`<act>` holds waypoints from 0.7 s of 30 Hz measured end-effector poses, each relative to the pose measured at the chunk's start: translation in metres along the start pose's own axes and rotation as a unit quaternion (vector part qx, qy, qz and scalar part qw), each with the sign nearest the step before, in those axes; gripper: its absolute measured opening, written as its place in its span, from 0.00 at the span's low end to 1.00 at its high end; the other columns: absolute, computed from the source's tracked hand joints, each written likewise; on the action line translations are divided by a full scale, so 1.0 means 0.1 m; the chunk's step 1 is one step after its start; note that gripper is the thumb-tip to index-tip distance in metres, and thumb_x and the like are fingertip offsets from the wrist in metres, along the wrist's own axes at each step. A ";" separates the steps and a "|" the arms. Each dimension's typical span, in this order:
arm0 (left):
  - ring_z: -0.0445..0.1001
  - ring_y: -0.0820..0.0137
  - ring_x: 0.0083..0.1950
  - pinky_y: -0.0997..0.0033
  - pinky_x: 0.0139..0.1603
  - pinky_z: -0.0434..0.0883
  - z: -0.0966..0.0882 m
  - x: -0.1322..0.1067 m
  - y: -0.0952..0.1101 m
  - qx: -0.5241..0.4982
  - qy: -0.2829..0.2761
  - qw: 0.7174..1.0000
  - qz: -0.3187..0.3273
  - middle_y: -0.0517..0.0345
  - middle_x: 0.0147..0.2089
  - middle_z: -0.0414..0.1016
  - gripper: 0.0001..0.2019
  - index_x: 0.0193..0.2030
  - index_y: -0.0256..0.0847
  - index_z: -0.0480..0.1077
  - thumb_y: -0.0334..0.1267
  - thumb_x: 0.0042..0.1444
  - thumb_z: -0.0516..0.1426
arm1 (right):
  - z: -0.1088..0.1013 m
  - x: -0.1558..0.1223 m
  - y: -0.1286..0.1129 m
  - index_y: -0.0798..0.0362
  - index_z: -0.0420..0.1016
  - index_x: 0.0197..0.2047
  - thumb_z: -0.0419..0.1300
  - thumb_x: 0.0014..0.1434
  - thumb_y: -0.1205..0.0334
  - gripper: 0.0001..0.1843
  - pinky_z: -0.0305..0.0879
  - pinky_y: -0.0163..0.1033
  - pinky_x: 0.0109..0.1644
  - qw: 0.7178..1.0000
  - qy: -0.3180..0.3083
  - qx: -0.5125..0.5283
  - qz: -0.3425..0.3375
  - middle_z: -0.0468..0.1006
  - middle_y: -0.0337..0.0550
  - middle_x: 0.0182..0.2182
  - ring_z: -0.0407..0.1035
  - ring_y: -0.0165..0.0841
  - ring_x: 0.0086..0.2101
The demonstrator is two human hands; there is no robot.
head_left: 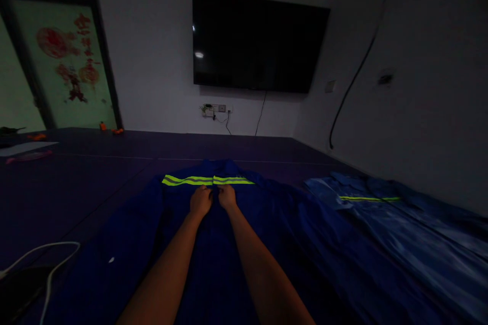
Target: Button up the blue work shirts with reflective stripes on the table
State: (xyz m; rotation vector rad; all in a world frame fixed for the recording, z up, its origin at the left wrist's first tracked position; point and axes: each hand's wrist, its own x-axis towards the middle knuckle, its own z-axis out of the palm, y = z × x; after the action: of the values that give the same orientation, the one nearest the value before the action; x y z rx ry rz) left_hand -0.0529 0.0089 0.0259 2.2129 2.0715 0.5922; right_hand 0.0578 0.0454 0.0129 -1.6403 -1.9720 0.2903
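Curled inward and set close side by side, the left hand (201,201) and the right hand (227,197) are at the front of a blue jacket (214,254), in the middle of the frame; whether they pinch the cloth, I cannot tell, because the light is very weak. Both are just below a yellow-green stripe (190,181), which crosses the chest of the jacket (it has a narrow grey line along its middle). The jacket lies spread on a purple surface (95,183), from the centre of the frame to its bottom edge. At the lower right, a second garment (396,233), of paler blue, lies beside it. A white cable (49,283) curves at the lower left.
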 end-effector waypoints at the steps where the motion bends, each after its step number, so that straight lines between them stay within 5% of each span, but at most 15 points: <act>1: 0.69 0.67 0.50 0.72 0.47 0.64 0.01 0.03 0.01 0.001 -0.001 1.000 -0.001 0.52 0.49 0.70 0.14 0.44 0.43 0.71 0.37 0.57 0.47 | 0.01 0.01 0.00 0.54 0.74 0.46 0.47 0.56 0.75 0.20 0.60 0.32 0.48 1.000 0.002 -0.006 0.005 0.76 0.46 0.44 0.67 0.34 0.46; 7: 0.71 0.62 0.49 0.66 0.44 0.66 0.06 0.17 0.11 -0.002 0.015 0.996 -0.085 0.47 0.46 0.73 0.19 0.43 0.40 0.72 0.40 0.59 0.41 | 0.06 0.04 -0.10 0.59 0.75 0.44 0.46 0.60 0.69 0.17 0.61 0.39 0.46 0.998 0.012 -0.044 0.033 0.72 0.58 0.45 0.67 0.41 0.46; 11: 0.72 0.59 0.47 0.64 0.41 0.67 0.05 0.20 0.18 -0.014 0.030 0.991 -0.130 0.46 0.44 0.75 0.19 0.42 0.41 0.73 0.44 0.58 0.43 | 0.04 0.02 -0.13 0.58 0.75 0.43 0.48 0.60 0.66 0.16 0.61 0.39 0.46 0.998 0.015 -0.048 0.025 0.72 0.57 0.45 0.67 0.40 0.46; 21: 0.68 0.58 0.53 0.64 0.47 0.65 0.10 0.25 0.16 -0.030 0.036 0.994 -0.098 0.45 0.50 0.71 0.15 0.44 0.40 0.72 0.37 0.54 0.49 | 0.00 0.07 0.02 0.53 0.76 0.42 0.51 0.55 0.71 0.16 0.60 0.33 0.47 1.000 0.017 -0.014 -0.008 0.76 0.48 0.42 0.68 0.34 0.45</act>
State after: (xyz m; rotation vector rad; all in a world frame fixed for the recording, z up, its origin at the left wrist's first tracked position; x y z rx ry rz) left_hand -0.0342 0.0341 0.0274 1.9532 2.2395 0.7150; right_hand 0.0590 0.0527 0.0134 -1.6356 -1.9708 0.2288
